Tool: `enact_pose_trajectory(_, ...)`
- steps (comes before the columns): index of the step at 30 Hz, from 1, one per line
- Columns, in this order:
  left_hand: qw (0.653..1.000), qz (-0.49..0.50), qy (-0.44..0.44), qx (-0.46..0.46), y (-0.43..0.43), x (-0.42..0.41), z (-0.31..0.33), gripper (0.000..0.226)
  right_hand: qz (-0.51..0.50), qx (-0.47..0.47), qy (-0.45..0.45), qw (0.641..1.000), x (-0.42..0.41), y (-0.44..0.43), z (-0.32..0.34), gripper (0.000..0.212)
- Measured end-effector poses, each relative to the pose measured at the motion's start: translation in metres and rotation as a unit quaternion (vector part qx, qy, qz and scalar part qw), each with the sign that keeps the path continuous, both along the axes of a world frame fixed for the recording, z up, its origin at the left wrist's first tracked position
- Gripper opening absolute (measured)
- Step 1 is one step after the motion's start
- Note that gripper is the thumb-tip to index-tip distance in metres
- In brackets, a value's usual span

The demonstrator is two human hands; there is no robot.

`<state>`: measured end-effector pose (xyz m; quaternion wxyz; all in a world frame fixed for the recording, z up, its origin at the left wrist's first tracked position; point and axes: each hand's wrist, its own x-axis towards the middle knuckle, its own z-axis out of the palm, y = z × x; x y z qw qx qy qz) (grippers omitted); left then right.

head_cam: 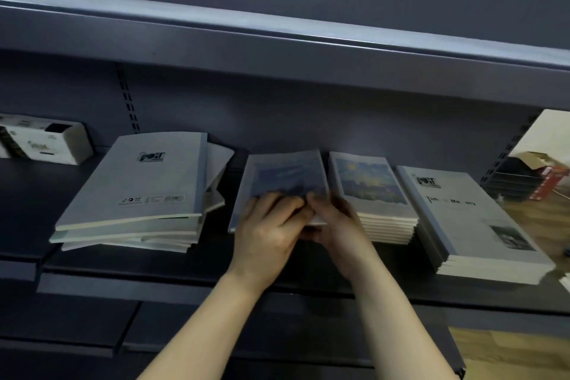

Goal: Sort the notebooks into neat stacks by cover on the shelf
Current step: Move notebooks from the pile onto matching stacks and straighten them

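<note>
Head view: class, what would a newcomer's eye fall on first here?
First, the left hand and right hand meeting at mid-shelf, both gripping the near end of a blue-covered notebook. Then the contrast: the untidy grey pile on its left against the neat painted-cover stack and the grey-cover stack on its right.

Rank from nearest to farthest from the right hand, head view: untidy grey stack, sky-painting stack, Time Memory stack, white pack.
From the right hand:
1. sky-painting stack, just right
2. Time Memory stack, farther right
3. untidy grey stack, left
4. white pack, far left
</note>
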<state>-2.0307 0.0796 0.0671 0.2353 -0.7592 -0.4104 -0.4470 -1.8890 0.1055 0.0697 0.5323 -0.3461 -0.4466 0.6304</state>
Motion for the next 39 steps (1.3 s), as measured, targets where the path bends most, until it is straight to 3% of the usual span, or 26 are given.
enact_pose_trajectory(4, 0.999, -0.008, 0.051, -0.018, 0.003, 0.012, -0.001, 0.020, -0.003, 0.050, -0.036, 0.998, 0.019, -0.005, -0.001, 0.032)
enact_pose_trajectory(8, 0.988, -0.016, 0.104, -0.111, 0.008, 0.020, -0.006, 0.044, -0.033, 0.060, -0.097, 0.993, 0.041, -0.004, -0.003, 0.037)
enact_pose_trajectory(11, 0.983, -0.033, 0.076, -0.164, 0.010, 0.022, -0.017, 0.049, -0.080, 0.058, -0.120, 0.988, 0.062, 0.000, 0.000, 0.040)
enact_pose_trajectory(14, 0.976, -0.030, 0.032, -0.215, 0.013, 0.017, -0.032, 0.049, -0.158, 0.054, -0.137, 0.976, 0.086, 0.007, 0.007, 0.026)
enact_pose_trajectory(20, 0.923, 0.092, 0.060, -0.370, 0.026, 0.008, -0.062, 0.044, -0.196, 0.038, -0.145, 0.969, 0.130, 0.016, 0.016, 0.016)
enact_pose_trajectory(25, 0.912, 0.122, 0.044, -0.389, 0.032, 0.009, -0.071, 0.042, -0.214, 0.021, -0.224, 0.951, 0.149, 0.020, 0.005, 0.012)
enact_pose_trajectory(28, 0.912, 0.122, 0.034, -0.390, 0.032, 0.008, -0.073, 0.041, -0.300, 0.019, -0.270, 0.915, 0.149, 0.025, -0.002, 0.026)
enact_pose_trajectory(30, 0.914, 0.120, 0.028, -0.386, 0.032, 0.008, -0.074, 0.040, -0.353, 0.057, -0.373, 0.856, 0.151, 0.028, -0.006, 0.037)
enact_pose_trajectory(32, 0.916, 0.117, 0.022, -0.384, 0.032, 0.009, -0.075, 0.038, -0.365, 0.095, -0.471, 0.798, 0.151, 0.030, -0.010, 0.026)
enact_pose_trajectory(35, 0.915, 0.122, 0.023, -0.385, 0.031, 0.008, -0.077, 0.039, -0.364, 0.112, -0.481, 0.790, 0.150, 0.032, -0.020, 0.007)
enact_pose_trajectory(39, 0.913, 0.121, 0.013, -0.389, 0.030, 0.008, -0.077, 0.039, -0.389, 0.103, -0.448, 0.799, 0.150, 0.036, -0.024, 0.010)
